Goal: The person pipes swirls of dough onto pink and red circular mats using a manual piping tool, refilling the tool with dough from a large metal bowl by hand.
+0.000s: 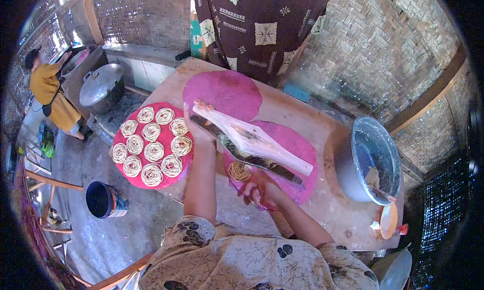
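A cream shirt (262,262) with dark blotches is nearest, below both sets of fingers, its two bare arms reaching forward. The right hand (261,188) comes first; its fingers bend down over pink material, but they are shadowed, so I cannot tell whether they pinch anything. Just left of and beyond them sits a noodle nest (239,172).

Past the right fingers slants a wooden tool (252,133): a pale bar, broad in the middle, with a darker bar beneath. The left hand (198,124) grips its far left end, fingers curled over the pale wood. The tool's other end lies beyond and to the right of the right fingers, over a round pink mat (302,143). A second mat (222,91) lies past the left fingers. All this is at a wooden surface (348,222).

Left of the left fingers, a round pink tray (142,184) carries twelve more nests. Well right of the right fingers stands a grey tub (348,164).

Farther left of the left fingers are a floor bucket (107,201), a lidded pot (102,85) and a person in mustard (48,85). A brown curtain (252,48) hangs beyond the left fingers, by a woven wall (373,53).
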`<state>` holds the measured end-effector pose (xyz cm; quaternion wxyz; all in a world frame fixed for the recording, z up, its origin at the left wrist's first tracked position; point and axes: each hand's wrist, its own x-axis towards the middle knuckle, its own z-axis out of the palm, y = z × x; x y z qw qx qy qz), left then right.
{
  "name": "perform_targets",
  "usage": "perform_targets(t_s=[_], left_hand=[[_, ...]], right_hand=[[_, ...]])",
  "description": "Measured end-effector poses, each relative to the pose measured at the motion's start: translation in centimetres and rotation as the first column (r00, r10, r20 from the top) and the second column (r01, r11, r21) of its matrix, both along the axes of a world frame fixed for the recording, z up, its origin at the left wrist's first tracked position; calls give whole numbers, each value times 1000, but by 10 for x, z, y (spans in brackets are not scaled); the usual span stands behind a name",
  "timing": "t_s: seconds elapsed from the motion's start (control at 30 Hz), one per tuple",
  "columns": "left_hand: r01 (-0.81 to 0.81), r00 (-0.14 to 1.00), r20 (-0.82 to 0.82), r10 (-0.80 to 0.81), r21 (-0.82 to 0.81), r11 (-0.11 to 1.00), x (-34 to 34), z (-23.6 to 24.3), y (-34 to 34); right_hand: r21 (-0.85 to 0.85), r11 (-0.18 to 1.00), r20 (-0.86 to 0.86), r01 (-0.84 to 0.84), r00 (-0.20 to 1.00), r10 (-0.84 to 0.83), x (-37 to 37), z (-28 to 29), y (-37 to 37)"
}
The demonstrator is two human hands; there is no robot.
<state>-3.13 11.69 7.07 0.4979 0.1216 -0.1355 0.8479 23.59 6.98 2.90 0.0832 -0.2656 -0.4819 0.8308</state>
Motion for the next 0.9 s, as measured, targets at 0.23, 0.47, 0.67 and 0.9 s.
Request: perform_targets(t_s=[0.23,0.47,0.67,0.9], left_hand=[[158,986,-74,-151,111,981,4,34,-7],[224,896,-307,-321,-312,924,53,74,-14],[227,954,-55,-296,-516,826,100,-3,3],[207,965,-57,-255,-430,879,96,0,5]], right_hand=[[53,969,-80,242,968,-237,42,-44,55],[117,960,270,-253,939,214,76,119,46],[32,988,537,-150,836,109,99,118,30],[131,978,501,-165,862,78,89,108,21]])
